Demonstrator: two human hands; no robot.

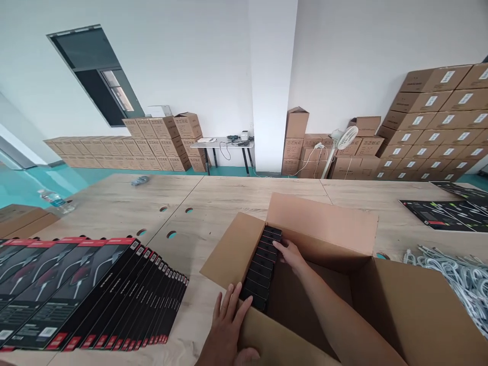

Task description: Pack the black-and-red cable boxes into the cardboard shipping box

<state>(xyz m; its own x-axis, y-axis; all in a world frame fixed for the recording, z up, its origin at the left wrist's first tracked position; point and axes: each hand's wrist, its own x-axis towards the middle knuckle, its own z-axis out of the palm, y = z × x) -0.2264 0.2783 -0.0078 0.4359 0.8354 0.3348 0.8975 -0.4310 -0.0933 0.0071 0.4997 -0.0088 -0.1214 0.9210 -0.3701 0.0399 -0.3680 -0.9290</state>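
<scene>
A pale wooden table (244, 198) with round holes carried an open carton (322, 223). Overlapping rows of black boxes (95, 290) lay left of it, with white cables (453, 274) and dark printed sheets (442, 213) to its right. Farther back lay a water bottle (55, 201) and a small grey item (140, 180).

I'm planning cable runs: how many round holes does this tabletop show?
5: two far holes, two nearer holes, all left of the carton, and a fifth hole at its right edge. The carton may hide more.
</scene>
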